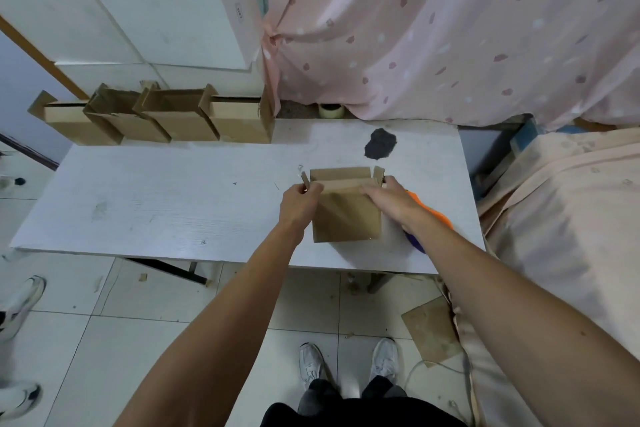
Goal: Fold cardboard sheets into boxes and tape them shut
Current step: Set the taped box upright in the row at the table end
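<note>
Soft, even indoor light, fairly bright; faint shadows fall under the cardboard box [346,215] on the table [173,204]. Wide-angle bending curves the edges; detail is slightly soft.

Matt brown cardboard box [346,218] on smooth white table [173,204].

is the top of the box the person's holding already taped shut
No, the box on the table is open at the top, its flaps standing up while the left hand and right hand grip them.

White table [156,204], dark patch [380,144], open cardboard box [346,218], four open boxes in row [156,121] along far edge, orange-purple tool [431,215].
</note>
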